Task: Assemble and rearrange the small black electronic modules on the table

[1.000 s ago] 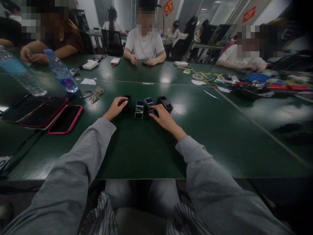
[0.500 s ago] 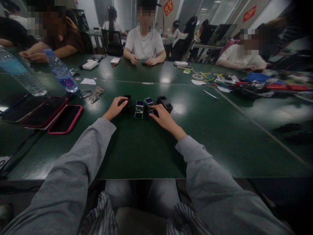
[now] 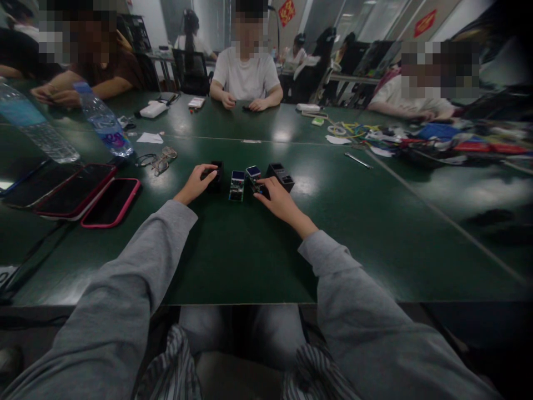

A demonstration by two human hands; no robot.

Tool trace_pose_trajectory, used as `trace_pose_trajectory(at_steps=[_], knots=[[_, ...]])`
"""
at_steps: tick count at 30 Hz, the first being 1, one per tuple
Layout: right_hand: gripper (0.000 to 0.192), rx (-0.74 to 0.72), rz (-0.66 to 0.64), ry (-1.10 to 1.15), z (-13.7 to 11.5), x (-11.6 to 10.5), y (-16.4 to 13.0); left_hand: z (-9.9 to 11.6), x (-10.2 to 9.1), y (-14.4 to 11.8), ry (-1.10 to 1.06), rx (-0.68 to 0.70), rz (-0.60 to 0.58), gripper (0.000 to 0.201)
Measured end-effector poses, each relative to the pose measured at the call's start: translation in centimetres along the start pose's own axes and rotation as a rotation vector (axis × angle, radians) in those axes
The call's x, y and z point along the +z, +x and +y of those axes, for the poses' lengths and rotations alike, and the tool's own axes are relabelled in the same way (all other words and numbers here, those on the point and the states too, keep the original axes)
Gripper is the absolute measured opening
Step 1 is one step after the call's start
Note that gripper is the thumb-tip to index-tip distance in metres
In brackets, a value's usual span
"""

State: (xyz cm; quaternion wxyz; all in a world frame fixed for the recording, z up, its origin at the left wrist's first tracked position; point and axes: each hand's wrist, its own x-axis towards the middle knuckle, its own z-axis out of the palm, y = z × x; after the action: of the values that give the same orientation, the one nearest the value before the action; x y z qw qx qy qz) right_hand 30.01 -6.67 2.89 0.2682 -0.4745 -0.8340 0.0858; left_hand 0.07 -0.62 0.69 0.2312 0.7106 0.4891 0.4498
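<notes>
- Nearest us, our grey knit sleeves (image 3: 125,278) lie over the near edge of the green tabletop (image 3: 254,255); its smooth, glossy surface could let light things skid if we push sideways.
- Our right hand (image 3: 278,201) touches the lower end of the tilted circuit board (image 3: 252,172); the fingers hide the contact, so we cannot tell whether they clamp it. Pressing there could bend exposed parts, and a careless swing could scrape the board beside it.
- That neighbour, the upright-lying circuit board (image 3: 237,186), rests between our hands: a flat, narrow rectangle with a dark, pale-rimmed screen above dense green circuitry.
- Our left hand (image 3: 199,182) curves its fingertips against the left black box (image 3: 218,176); we cannot tell whether they grip it or only rest there. An uneven shove could tip or slide it.
- The right black box (image 3: 282,175), matte and blocky with openings in its top, sits just beyond our right knuckles, which could knock it if they drift outward.
- Farther off lie thin wire-framed eyeglasses (image 3: 163,161), a slim metal wrench (image 3: 358,161) and a crumpled-looking heap of cables (image 3: 375,133).
- Across the table, a co-worker in a white shirt (image 3: 247,75) sits facing us.
</notes>
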Motion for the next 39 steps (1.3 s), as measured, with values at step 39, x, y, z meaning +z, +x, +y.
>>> trace_pose_trajectory(at_steps=[39], knots=[[0.040, 0.000, -0.003, -0.006, -0.3, -0.1, 0.0, -1.0, 0.1, 0.2, -0.019, 0.012, 0.001, 0.032]])
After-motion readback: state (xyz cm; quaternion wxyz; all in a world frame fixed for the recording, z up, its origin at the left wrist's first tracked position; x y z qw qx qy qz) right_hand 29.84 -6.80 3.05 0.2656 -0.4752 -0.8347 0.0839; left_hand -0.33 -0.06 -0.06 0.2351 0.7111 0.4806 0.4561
